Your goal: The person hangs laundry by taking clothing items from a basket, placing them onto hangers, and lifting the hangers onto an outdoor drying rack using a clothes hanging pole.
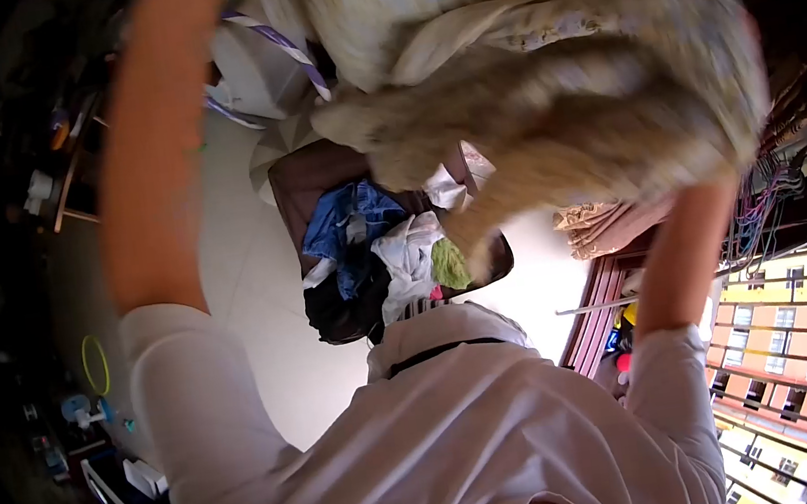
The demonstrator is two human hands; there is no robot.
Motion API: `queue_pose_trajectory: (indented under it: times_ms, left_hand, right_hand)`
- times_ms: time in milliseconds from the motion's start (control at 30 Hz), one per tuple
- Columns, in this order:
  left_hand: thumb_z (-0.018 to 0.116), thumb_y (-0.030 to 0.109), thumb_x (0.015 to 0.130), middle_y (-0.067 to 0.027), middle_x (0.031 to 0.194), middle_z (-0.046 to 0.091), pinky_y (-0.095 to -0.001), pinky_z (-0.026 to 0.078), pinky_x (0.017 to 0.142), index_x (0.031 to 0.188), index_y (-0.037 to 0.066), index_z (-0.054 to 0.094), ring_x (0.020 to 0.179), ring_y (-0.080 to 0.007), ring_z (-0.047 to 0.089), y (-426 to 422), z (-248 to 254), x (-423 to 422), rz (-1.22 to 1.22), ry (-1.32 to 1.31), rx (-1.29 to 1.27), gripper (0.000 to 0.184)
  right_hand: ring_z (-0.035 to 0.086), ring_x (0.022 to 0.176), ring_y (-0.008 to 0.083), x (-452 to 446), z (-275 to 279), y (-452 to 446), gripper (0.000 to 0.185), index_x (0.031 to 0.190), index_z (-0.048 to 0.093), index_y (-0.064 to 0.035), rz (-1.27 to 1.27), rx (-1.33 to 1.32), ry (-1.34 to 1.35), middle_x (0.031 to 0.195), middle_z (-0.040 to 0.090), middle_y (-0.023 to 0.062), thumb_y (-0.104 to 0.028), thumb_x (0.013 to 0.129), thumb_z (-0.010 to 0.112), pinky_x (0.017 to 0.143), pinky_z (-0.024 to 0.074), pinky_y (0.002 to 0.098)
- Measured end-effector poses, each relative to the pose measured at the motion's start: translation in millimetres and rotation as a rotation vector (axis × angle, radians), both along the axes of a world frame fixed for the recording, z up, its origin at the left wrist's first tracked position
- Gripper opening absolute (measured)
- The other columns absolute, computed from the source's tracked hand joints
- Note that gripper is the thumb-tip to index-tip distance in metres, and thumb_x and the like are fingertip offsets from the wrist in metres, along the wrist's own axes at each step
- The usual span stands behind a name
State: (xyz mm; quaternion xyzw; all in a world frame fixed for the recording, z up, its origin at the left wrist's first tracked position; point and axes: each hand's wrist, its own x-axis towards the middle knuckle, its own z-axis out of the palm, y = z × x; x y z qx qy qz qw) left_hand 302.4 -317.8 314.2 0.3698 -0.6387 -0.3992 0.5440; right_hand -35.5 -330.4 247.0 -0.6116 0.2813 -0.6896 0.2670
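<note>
A large beige patterned cloth (599, 117), blurred by motion, is spread high in front of me across the top right. My right forearm (691, 252) rises into its lower right side, and the cloth covers my right hand, so the fingers do not show. On the other side my left forearm (157, 171) reaches up past the top edge, with the hand out of view. Below the cloth, an open brown suitcase (313, 167) lies on the floor. In it are blue jeans (350, 223), a white garment (404, 257), a green piece (448, 265) and black clothing (349, 304).
A purple-and-white striped hoop (288, 47) is beyond the suitcase. Wires or hangers (769, 192) hang at right above a barred window (788, 346). A yellow-green ring (95, 365) and a small wooden stand (68, 187) are at left.
</note>
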Motion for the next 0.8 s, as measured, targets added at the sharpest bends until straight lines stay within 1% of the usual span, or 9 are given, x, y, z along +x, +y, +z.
queue_pose_trajectory:
  times_ms: [267,300,433,467,500,633,733,767,800]
  left_hand:
    - [0.059,0.048,0.074,-0.0005,0.078,0.053,-0.0351,0.050,0.066,0.093,0.012,0.057,0.072,-0.0147,0.054,109,-480,-9,-0.138,-0.099,1.357,0.041]
    - [0.060,0.047,0.073,-0.0058,0.106,0.053,-0.0412,0.050,0.068,0.105,0.006,0.051,0.092,-0.0213,0.054,137,-517,-24,-0.267,-0.066,1.611,0.053]
    - [0.066,0.047,0.066,-0.0141,0.105,0.055,-0.0362,0.049,0.063,0.108,0.001,0.051,0.092,-0.0250,0.054,202,-663,-105,0.058,-0.557,1.427,0.063]
    - [0.066,0.043,0.065,-0.0147,0.099,0.056,-0.0372,0.047,0.059,0.105,0.000,0.051,0.084,-0.0256,0.055,210,-781,-118,0.157,-0.065,1.023,0.061]
    - [0.063,0.038,0.068,-0.0126,0.093,0.057,-0.0404,0.045,0.056,0.096,0.000,0.053,0.069,-0.0268,0.057,198,-661,-123,0.407,-0.011,1.152,0.048]
    - [0.064,0.027,0.072,-0.0121,0.089,0.056,-0.0368,0.049,0.063,0.096,0.000,0.054,0.075,-0.0249,0.057,165,-619,-86,0.373,0.244,1.501,0.038]
    - [0.073,0.015,0.064,-0.0104,0.084,0.054,-0.0308,0.049,0.066,0.098,-0.002,0.053,0.075,-0.0190,0.056,149,-582,-8,0.385,0.242,1.055,0.043]
    - [0.072,0.011,0.064,-0.0097,0.084,0.054,-0.0305,0.048,0.067,0.100,-0.004,0.052,0.078,-0.0170,0.054,142,-536,20,0.296,-0.526,0.591,0.045]
    - [0.072,0.010,0.065,-0.0103,0.087,0.055,-0.0309,0.048,0.069,0.101,-0.003,0.051,0.078,-0.0172,0.054,129,-490,37,0.342,-0.469,0.584,0.044]
  right_hand:
    - [0.053,0.095,0.0187,-190,-47,103,0.035,0.109,0.052,-0.0007,-0.803,0.146,0.143,0.106,0.054,0.0098,-0.022,0.081,0.052,0.083,0.0438,0.0292]
    - [0.053,0.095,0.0186,-198,-52,108,0.035,0.109,0.052,-0.0008,-0.833,0.201,0.165,0.106,0.054,0.0098,-0.022,0.081,0.052,0.083,0.0436,0.0292]
    - [0.052,0.095,0.0183,-232,-58,143,0.036,0.109,0.052,-0.0009,-0.933,0.387,0.225,0.106,0.054,0.0097,-0.023,0.081,0.052,0.083,0.0429,0.0292]
    - [0.052,0.095,0.0182,-236,-55,149,0.036,0.109,0.052,-0.0009,-0.953,0.419,0.237,0.106,0.054,0.0096,-0.024,0.081,0.052,0.083,0.0427,0.0292]
    - [0.052,0.095,0.0182,-238,-53,153,0.036,0.109,0.052,-0.0009,-0.967,0.439,0.251,0.106,0.054,0.0096,-0.024,0.081,0.052,0.083,0.0426,0.0292]
    - [0.052,0.095,0.0179,-249,-39,161,0.037,0.108,0.052,-0.0010,-1.002,0.477,0.259,0.105,0.054,0.0095,-0.025,0.081,0.053,0.083,0.0419,0.0292]
    - [0.052,0.094,0.0177,-263,-19,171,0.037,0.108,0.052,-0.0011,-1.053,0.466,0.230,0.105,0.054,0.0094,-0.026,0.080,0.053,0.083,0.0414,0.0291]
    - [0.052,0.094,0.0176,-270,-13,174,0.038,0.108,0.052,-0.0011,-1.067,0.456,0.223,0.105,0.054,0.0094,-0.026,0.080,0.053,0.084,0.0412,0.0291]
    - [0.052,0.094,0.0175,-275,-6,179,0.038,0.108,0.053,-0.0012,-1.085,0.443,0.217,0.105,0.054,0.0094,-0.026,0.080,0.053,0.084,0.0410,0.0291]
